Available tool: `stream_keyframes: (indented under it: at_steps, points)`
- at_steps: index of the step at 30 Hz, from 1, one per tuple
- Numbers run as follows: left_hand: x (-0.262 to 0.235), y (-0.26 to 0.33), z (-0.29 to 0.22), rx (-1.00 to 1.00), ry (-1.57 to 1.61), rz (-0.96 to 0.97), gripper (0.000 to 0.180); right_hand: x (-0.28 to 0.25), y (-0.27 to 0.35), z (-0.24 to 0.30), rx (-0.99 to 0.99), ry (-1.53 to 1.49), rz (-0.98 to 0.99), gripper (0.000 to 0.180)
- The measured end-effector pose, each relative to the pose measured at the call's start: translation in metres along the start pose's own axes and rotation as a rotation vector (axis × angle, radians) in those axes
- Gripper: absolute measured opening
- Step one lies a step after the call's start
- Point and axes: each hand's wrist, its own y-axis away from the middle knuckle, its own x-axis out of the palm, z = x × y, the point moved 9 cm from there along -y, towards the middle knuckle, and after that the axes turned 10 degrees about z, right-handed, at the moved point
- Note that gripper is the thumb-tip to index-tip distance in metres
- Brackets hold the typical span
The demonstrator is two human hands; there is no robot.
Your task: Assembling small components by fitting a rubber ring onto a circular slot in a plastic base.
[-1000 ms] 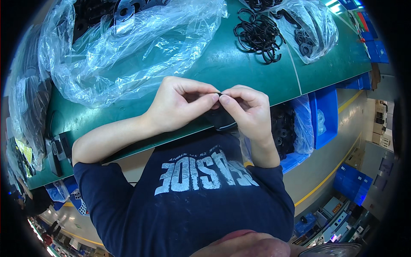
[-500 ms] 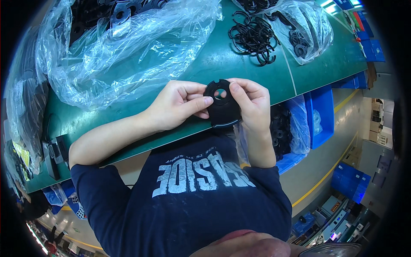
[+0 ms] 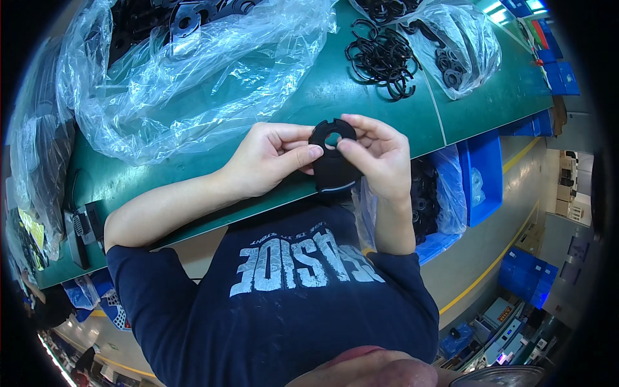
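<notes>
Between my hands, above the front edge of the green table, is a flat black plastic part (image 3: 336, 169) with a round hole and a notched rounded top. My left hand (image 3: 274, 155) pinches its left side, thumb on the face and fingers behind. The thumb of my right hand (image 3: 382, 158) presses on the face beside the hole, while its fingers curl around the right edge. Beyond my hands lies a pile of black C-shaped rings (image 3: 383, 61). Whether a ring sits on the held part, I cannot make out.
A large clear plastic bag (image 3: 193, 90) with black parts covers the table's far left. Another clear bag (image 3: 467, 45) with small black parts lies at the far right. Below the table's right side stand a lined bin of black parts (image 3: 423, 193) and a blue bin (image 3: 495, 193).
My right thumb has moved left and down, from the part's upper right edge onto its face beside the hole. My left hand keeps its grip.
</notes>
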Motion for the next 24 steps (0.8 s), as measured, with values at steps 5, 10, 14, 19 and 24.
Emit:
stream_keyframes:
  at_steps: [5, 10, 14, 19, 24]
  points:
    - [0.003, 0.0, 0.001, -0.003, 0.025, 0.013, 0.03, 0.009, -0.001, 0.002, 0.017, 0.015, 0.067, 0.04]
    - [0.003, -0.001, -0.003, -0.007, -0.041, 0.06, 0.03, -0.007, -0.001, 0.021, -0.134, 0.162, -0.115, 0.036]
    - [-0.003, -0.002, -0.006, 0.033, -0.012, -0.013, 0.03, -0.001, -0.004, 0.013, -0.069, 0.085, -0.059, 0.035]
    - [-0.004, -0.003, -0.005, 0.057, 0.027, -0.019, 0.031, 0.006, -0.002, -0.001, -0.016, 0.057, 0.05, 0.03]
    - [-0.002, -0.002, -0.003, 0.005, -0.018, 0.029, 0.03, -0.006, 0.0, 0.005, -0.076, 0.065, -0.077, 0.026]
